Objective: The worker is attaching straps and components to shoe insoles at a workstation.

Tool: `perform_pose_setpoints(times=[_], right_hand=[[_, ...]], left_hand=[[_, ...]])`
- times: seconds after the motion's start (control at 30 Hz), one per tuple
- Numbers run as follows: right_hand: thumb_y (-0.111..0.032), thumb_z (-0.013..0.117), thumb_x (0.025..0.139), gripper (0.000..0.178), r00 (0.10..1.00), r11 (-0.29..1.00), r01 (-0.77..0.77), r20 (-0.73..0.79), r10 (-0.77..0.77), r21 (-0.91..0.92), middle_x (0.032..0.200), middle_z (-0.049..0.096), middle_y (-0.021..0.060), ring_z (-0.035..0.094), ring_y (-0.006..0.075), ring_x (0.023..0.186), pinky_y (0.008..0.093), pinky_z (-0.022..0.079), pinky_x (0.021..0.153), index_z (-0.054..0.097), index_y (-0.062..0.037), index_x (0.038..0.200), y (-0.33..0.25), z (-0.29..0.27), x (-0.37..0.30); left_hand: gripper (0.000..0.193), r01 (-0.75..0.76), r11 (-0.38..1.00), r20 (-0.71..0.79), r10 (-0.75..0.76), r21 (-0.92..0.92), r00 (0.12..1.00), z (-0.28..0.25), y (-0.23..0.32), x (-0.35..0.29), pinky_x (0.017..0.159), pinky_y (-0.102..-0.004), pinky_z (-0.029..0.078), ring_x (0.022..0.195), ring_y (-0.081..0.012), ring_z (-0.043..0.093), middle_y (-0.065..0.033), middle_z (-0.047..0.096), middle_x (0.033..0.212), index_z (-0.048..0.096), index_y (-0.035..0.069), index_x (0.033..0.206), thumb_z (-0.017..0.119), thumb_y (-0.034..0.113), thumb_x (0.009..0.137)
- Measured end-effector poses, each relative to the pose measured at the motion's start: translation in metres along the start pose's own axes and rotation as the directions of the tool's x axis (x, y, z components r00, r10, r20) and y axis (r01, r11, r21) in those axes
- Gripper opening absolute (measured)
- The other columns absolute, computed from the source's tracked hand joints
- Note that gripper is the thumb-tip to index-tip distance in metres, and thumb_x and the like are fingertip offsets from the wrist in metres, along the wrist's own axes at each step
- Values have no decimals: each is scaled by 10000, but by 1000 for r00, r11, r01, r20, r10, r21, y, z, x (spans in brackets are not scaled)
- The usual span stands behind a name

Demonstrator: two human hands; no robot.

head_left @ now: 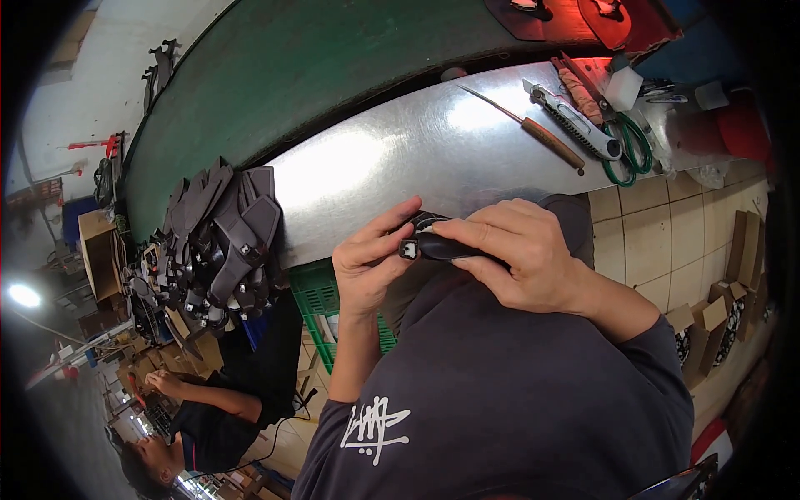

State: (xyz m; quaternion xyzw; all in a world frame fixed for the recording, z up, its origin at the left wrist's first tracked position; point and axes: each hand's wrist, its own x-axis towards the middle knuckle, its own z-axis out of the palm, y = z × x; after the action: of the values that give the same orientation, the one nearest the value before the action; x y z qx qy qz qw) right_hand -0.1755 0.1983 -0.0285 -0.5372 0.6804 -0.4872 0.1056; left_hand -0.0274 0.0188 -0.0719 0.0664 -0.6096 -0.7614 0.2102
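Between my two hands, close in front of my body, is a small black part [442,246] with a smooth rounded body. Its squarish end shows something pale inside and points toward my left palm. My left hand [367,262] pinches that end, thumb below and fingers above. From the other side, my right hand [521,250] is closed round the body, its thumb and index finger pressed on it. Exactly what the part is, I cannot make out. Left of my hands lies a heap of dark grey parts [242,225] with flat flaps and shiny black ends.
On the metal-topped bench [333,167] lie a wooden-handled awl [546,137], a utility knife [575,121] and green-handled scissors [629,150]. A green mat [275,75] spans behind. Below stands a green crate [317,304]. Another person [217,417] works at lower left. Cardboard boxes [712,321] stand right.
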Motion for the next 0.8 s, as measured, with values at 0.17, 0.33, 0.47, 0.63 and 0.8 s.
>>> perform_pose_setpoints(times=[0.17,0.33,0.47,0.63,0.8], right_hand=[[-111,715,735,348,1000,999,19,-6,-19,-27,794,602,57,588,236,679,346,462,639,666,-62,1076,-2,1,-1],[-115,700,758,362,998,997,-6,68,11,-72,799,582,62,584,241,695,353,471,657,647,-52,1110,-5,1,-1],[-113,686,768,378,996,997,-39,76,44,-65,799,576,82,588,265,706,371,478,665,629,-39,1135,-3,2,-1],[-60,670,786,375,987,982,-162,12,162,96,904,647,127,629,287,771,351,494,694,602,-11,1151,14,12,-7],[-51,667,786,232,948,941,-303,149,282,150,904,661,119,644,280,785,337,499,692,646,-24,1016,16,7,-7]], left_hand=[[404,13,999,75,-17,43,997,0,8,2,981,-367,453,1177,-345,570,-317,537,1277,683,-44,1084,633,-118,690],[403,23,999,92,-26,42,995,3,10,-1,988,-346,444,1190,-330,564,-313,545,1271,687,-53,1068,599,-125,682],[390,54,987,33,-59,150,998,12,8,-2,956,-328,472,1183,-298,569,-278,546,1292,673,-50,1099,577,-132,730],[397,304,953,-76,-301,22,951,24,9,-2,817,-281,567,1153,-260,582,-225,533,1327,624,-24,1196,511,-121,828],[397,426,904,-138,-425,-26,894,27,5,-3,749,-279,596,1117,-228,598,-188,544,1324,597,2,1242,441,-82,886]])
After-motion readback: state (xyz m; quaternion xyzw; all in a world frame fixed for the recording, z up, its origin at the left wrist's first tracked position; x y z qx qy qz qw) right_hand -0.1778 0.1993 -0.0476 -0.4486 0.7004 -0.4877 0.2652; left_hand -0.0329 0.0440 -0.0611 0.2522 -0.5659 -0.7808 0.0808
